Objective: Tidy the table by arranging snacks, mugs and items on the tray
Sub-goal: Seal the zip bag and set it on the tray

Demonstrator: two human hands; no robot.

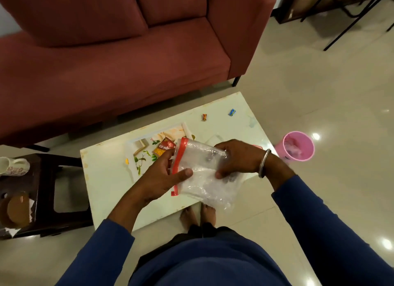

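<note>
I hold a clear plastic zip bag (202, 175) with a red seal strip above the low white table (106, 179). My left hand (164, 177) pinches the bag at its red strip, thumb on top. My right hand (236, 160) grips the bag's far side; a metal bangle sits on that wrist. Behind the bag lies a white floral tray (140, 155) on the table, with a red and yellow snack packet (163, 150) on it. Two small wrapped candies lie further back on the table, one red (204, 117) and one blue (232, 112).
A dark red sofa (119, 57) stands behind the table. A pink bin (297, 146) sits on the floor at the right. At the left a dark wooden stool (49, 192) carries a floral mug (15, 166) and a brown round object (17, 209). My bare feet (198, 215) are at the table's near edge.
</note>
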